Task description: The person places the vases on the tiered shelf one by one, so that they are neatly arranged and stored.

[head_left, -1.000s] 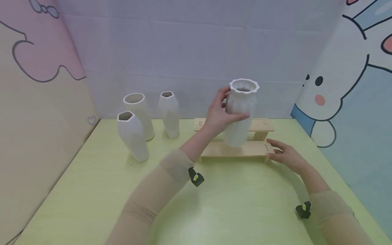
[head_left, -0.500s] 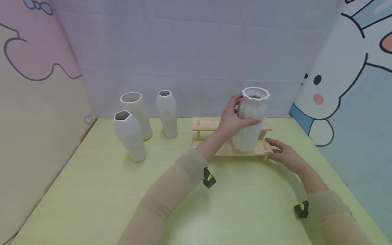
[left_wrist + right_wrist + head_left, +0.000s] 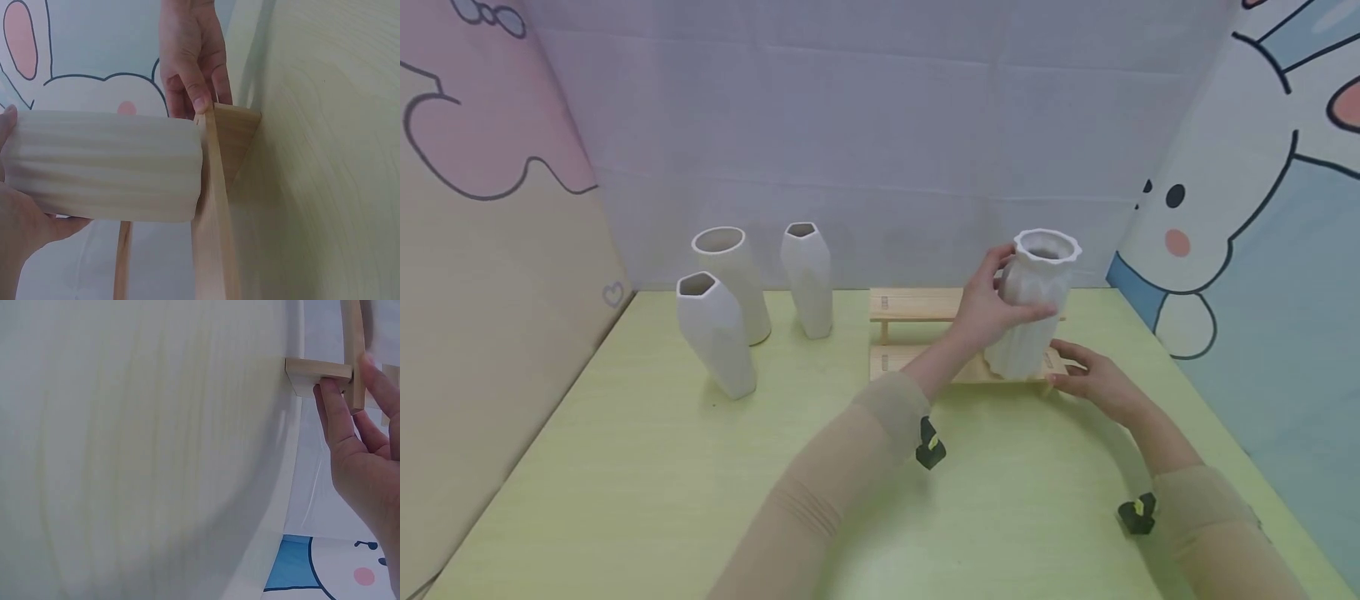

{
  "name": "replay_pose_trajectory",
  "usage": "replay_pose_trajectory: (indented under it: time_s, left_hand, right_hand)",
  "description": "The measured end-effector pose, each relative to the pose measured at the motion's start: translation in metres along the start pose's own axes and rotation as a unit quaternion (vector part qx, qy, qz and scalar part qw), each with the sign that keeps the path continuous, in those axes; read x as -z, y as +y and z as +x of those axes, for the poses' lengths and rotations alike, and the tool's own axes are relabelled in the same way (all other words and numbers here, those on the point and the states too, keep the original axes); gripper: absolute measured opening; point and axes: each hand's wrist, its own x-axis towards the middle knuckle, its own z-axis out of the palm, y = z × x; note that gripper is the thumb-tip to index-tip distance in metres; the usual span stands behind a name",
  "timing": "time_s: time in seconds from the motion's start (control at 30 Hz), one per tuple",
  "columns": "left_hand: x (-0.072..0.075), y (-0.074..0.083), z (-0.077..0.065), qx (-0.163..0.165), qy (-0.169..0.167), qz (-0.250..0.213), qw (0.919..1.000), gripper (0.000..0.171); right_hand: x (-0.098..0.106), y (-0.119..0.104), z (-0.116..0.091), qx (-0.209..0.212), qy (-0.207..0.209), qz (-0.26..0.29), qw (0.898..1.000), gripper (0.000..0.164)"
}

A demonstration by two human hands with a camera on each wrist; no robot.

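Note:
In the head view my left hand [image 3: 988, 307] holds a white fluted vase [image 3: 1028, 346] with a scalloped rim, thumb across its front and fingers behind. The vase is nearly upright over the right part of the lower tier of a two-tier wooden shelf [image 3: 917, 304]. In the left wrist view the vase's base [image 3: 187, 169] meets the shelf board [image 3: 215, 237] or lies very close to it; I cannot tell which. My right hand [image 3: 1101, 383] grips the lower tier's right end. In the right wrist view its thumb and fingers are on either side of the board [image 3: 354, 356].
On the left of the table [image 3: 625, 467] stand three more white vases: a faceted one [image 3: 718, 342] in front, a round cylindrical one [image 3: 741, 279] behind it, and a smaller faceted one [image 3: 808, 283] to the right. A plain cloth backdrop [image 3: 850, 125] and cartoon-printed side panels surround the table.
My left hand has carried the fluted vase to the right and down onto or just over the lower tier. My right hand has kept its grip on the shelf end.

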Motion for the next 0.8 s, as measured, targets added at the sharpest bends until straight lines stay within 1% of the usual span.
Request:
replay_pose_trajectory:
  time_s: [0.2, 0.3, 0.4, 0.53, 0.8]
  left_hand:
    - [-0.0041, -0.004, -0.0009, -0.008, -0.02, 0.003, 0.9998, 0.09]
    - [-0.0061, -0.004, -0.0004, -0.011, -0.03, 0.014, 0.9994, 0.09]
    - [-0.006, -0.0023, -0.0003, -0.008, -0.035, 0.027, 0.999, 0.092]
    - [-0.0055, -0.0009, -0.0004, -0.003, -0.035, 0.038, 0.9986, 0.094]
    - [-0.0043, -0.0015, -0.0007, -0.001, -0.041, 0.041, 0.9983, 0.094]
  right_hand:
    - [-0.0011, 0.0027, 0.0012, 0.001, -0.003, 0.005, 1.0, 0.082]
    - [-0.0016, 0.0044, 0.0008, -0.005, -0.001, 0.01, 1.0, 0.083]
    - [-0.0028, 0.0036, 0.0005, -0.006, 0.001, 0.015, 1.0, 0.084]
    - [-0.0047, 0.0027, -0.0008, -0.001, 0.002, 0.041, 0.999, 0.083]
    - [-0.0097, -0.0007, -0.0051, -0.029, 0.0, 0.087, 0.996, 0.082]
